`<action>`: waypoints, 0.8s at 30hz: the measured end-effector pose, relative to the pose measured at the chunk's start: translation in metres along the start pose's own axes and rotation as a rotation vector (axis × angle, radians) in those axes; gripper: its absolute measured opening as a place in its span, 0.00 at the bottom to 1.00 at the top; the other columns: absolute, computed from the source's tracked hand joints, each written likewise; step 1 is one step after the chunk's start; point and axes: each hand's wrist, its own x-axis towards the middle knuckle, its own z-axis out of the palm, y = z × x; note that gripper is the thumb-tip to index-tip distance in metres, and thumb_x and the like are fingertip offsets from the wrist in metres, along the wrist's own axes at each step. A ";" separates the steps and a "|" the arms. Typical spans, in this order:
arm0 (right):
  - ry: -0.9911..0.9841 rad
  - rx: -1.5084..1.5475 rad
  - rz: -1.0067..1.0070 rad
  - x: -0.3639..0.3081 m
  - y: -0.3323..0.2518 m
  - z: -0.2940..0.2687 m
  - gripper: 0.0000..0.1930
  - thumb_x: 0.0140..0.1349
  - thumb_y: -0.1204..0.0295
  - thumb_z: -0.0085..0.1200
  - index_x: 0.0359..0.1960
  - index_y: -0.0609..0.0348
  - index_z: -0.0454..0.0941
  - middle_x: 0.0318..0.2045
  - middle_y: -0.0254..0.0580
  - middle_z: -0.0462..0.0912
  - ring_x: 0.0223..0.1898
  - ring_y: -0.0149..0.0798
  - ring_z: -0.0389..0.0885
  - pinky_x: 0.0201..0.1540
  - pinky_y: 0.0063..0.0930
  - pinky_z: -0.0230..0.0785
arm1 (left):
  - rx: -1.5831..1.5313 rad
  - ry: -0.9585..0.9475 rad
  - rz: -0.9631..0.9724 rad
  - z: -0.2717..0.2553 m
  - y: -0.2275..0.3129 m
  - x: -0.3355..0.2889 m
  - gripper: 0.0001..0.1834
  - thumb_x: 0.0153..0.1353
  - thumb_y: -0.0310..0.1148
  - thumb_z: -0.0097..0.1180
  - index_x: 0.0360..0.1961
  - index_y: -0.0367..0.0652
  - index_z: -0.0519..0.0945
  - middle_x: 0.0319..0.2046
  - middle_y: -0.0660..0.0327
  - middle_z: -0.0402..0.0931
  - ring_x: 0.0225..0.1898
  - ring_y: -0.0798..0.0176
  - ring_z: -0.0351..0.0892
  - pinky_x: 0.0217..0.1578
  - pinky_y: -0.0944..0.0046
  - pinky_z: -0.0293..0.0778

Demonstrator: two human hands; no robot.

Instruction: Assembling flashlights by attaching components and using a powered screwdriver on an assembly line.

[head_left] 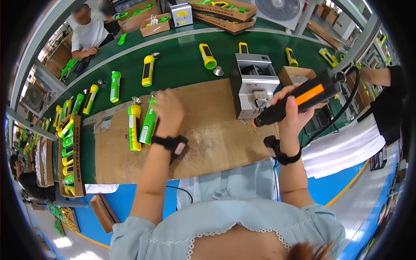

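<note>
Largest first: one green bench (177,56), with one brown cardboard sheet (203,125) laid over its near part. On the sheet's right side, one grey screw machine (262,80); at the bench's left end, one long carton (78,158) with at least six yellow and green flashlights inside; beside the machine, one small carton (299,69) of small grey pieces.

In use on the right, one black electric screwdriver (305,96) with an orange stripe. On the cardboard, two flashlights side by side: one yellow flashlight (134,128) to the left, one green flashlight (148,123) to the right, tilted. Beyond, between carton and machine, four more well apart: three yellow, one green. Farther left, a cluster too crowded to count. Smallest, at least five shiny metal cups (218,70), one by the yellow flashlight's upper end.

Right hand (294,108) raised in front of the machine, closed firmly around the screwdriver, thumb along the near side, tip pointing down and leftward. Left hand (169,108) back upward over the green flashlight's upper end, fingers blurred; cannot tell whether gripping or only touching. Two black wrist straps (175,146), one per wrist.
</note>
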 end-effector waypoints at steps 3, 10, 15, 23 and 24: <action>0.134 -0.023 -0.110 0.022 0.010 -0.011 0.15 0.56 0.76 0.57 0.40 0.64 0.63 0.24 0.43 0.75 0.22 0.34 0.76 0.27 0.24 0.70 | -0.036 -0.229 -0.121 0.013 -0.055 -0.035 0.26 0.55 0.34 0.52 0.57 0.60 0.68 0.35 0.57 0.69 0.34 0.53 0.75 0.30 0.54 0.68; 0.121 -0.174 -0.152 0.052 0.038 -0.021 0.13 0.59 0.74 0.55 0.40 0.65 0.64 0.22 0.45 0.76 0.20 0.37 0.77 0.25 0.29 0.72 | -0.648 -0.519 0.122 -0.068 -0.065 -0.090 0.34 0.57 0.41 0.55 0.64 0.47 0.60 0.30 0.42 0.74 0.30 0.41 0.77 0.31 0.52 0.74; 0.024 -0.181 -0.057 0.047 0.052 -0.022 0.16 0.52 0.77 0.63 0.36 0.63 0.65 0.23 0.37 0.77 0.19 0.28 0.77 0.23 0.20 0.70 | -0.779 -0.570 0.389 -0.098 -0.032 -0.121 0.34 0.50 0.35 0.62 0.59 0.40 0.65 0.22 0.50 0.76 0.25 0.48 0.77 0.27 0.54 0.71; -0.138 -0.109 0.159 0.014 0.016 -0.019 0.12 0.60 0.72 0.53 0.40 0.64 0.65 0.22 0.45 0.74 0.21 0.38 0.76 0.25 0.28 0.71 | -0.831 -0.251 0.488 -0.095 0.010 -0.116 0.15 0.49 0.38 0.62 0.33 0.40 0.76 0.32 0.50 0.73 0.37 0.46 0.72 0.36 0.54 0.68; -0.165 -0.052 0.167 0.004 0.015 -0.024 0.14 0.61 0.70 0.52 0.44 0.65 0.64 0.24 0.46 0.73 0.22 0.40 0.76 0.26 0.31 0.71 | -0.836 -0.260 0.483 -0.089 0.013 -0.112 0.15 0.49 0.38 0.62 0.33 0.40 0.76 0.32 0.50 0.73 0.37 0.46 0.72 0.36 0.54 0.68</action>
